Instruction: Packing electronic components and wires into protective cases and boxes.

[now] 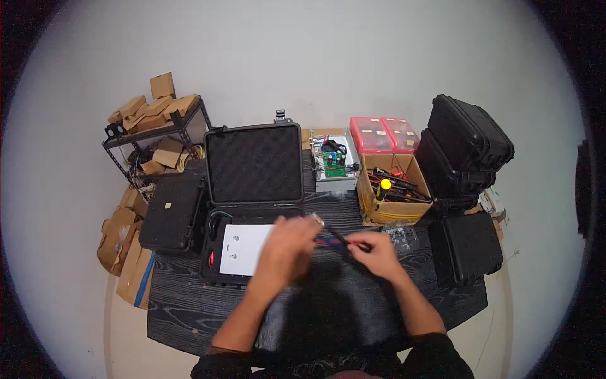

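- Both hands pinch one thin dark tool (334,238) over the dark table (189,309): left hand (287,249) closed on its pale end, right hand (377,251) curled around the other.
- Just left lies an open black case (252,165) holding a white sheet (245,248).

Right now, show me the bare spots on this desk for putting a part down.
Bare dark table lies left of the left hand, in front of the open black case. Another patch sits right of the right hand, before the closed case. The back edge is crowded: cardboard tool box, circuit board unit.
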`<state>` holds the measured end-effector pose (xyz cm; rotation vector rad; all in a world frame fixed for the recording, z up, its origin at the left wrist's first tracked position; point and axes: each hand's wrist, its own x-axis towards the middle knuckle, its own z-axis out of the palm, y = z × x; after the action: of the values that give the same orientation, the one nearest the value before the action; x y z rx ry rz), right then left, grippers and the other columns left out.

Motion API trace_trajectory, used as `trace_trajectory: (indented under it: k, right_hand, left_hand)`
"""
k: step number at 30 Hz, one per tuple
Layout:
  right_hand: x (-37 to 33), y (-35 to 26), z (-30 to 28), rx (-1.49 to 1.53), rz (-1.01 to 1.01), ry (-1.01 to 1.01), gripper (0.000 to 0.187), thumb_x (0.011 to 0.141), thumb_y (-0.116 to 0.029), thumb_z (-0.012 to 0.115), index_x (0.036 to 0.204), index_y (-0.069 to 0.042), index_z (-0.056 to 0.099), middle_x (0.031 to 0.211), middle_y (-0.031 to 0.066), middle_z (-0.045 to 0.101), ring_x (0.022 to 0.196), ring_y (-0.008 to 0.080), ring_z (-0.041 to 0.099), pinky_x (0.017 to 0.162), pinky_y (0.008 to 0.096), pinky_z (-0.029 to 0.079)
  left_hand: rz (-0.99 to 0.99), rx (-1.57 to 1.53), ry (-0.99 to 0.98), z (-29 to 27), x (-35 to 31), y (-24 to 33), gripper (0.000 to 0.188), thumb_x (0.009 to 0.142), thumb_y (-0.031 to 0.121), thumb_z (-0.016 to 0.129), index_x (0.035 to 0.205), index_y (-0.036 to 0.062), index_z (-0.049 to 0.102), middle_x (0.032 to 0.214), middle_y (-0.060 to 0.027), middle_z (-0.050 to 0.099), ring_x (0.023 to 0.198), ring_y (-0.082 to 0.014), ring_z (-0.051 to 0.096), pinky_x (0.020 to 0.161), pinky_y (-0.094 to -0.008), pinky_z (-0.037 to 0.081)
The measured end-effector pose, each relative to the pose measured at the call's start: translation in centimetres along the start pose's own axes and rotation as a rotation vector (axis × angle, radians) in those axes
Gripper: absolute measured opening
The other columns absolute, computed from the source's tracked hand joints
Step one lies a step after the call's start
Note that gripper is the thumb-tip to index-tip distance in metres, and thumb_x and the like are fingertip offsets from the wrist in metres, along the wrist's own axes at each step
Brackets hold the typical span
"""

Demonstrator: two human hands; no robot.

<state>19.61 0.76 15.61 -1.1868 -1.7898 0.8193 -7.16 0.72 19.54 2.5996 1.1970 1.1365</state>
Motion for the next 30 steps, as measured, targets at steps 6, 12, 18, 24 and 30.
trace_trajectory:
  k: [6,12,18,24,30]
  right_hand:
    - [7.6,-0.4,5.1,0.16,-0.077,0.023,0.026,0.09,-0.009,0.078,0.115,-0.001,0.078,0.104,0.0122,0.079,0.089,0.0141,0.073,0.082,0.0285,0.057]
    - [12.4,-1.7,12.6,-0.013,-0.323,-0.018,0.027,0.091,-0.011,0.075,0.116,-0.001,0.077,0.109,0.0159,0.078,0.097,0.0277,0.076,0.089,0.0364,0.059]
    - [14.7,-0.1,17.6,-0.279,-0.667,-0.081,0.024,0.088,-0.003,0.068,0.111,0.0,0.076,0.108,0.0136,0.076,0.108,0.0318,0.069,0.094,0.0423,0.057]
    - [14.7,0.0,17.7,-0.451,-0.619,-0.062,0.025,0.087,-0.007,0.069,0.11,-0.003,0.077,0.11,0.0119,0.076,0.103,0.0306,0.069,0.093,0.042,0.056]
    - [13.6,-0.6,17.7,-0.477,-0.624,-0.1,0.03,0.083,-0.009,0.071,0.112,-0.004,0.077,0.111,0.0112,0.075,0.101,0.0306,0.068,0.094,0.0424,0.055]
  left_hand:
    - [-0.225,0.17,0.147,-5.5,-1.9,-6.8,0.045,0.09,0.007,0.072,0.134,0.0025,0.064,0.136,-0.0186,0.067,0.126,-0.0392,0.062,0.111,-0.0462,0.047]
    - [-0.529,0.299,0.092,-6.9,-4.5,-10.9,0.077,0.086,0.005,0.077,0.156,0.0052,0.045,0.151,-0.0226,0.054,0.137,-0.0403,0.054,0.116,-0.0439,0.043]
    - [-0.557,0.196,0.124,-5.7,-4.3,-12.4,0.076,0.083,0.002,0.078,0.153,0.0045,0.048,0.152,-0.0214,0.054,0.139,-0.039,0.053,0.117,-0.0421,0.043]
    - [-0.576,0.347,-0.093,-4.5,-5.4,-14.0,0.049,0.088,0.011,0.076,0.137,0.0082,0.066,0.145,-0.0121,0.062,0.137,-0.0341,0.055,0.118,-0.0567,0.039]
    - [-0.558,0.349,-0.073,-4.1,-6.1,-15.1,0.046,0.09,0.015,0.075,0.135,0.0109,0.068,0.142,-0.0105,0.064,0.135,-0.0322,0.056,0.119,-0.0622,0.035]
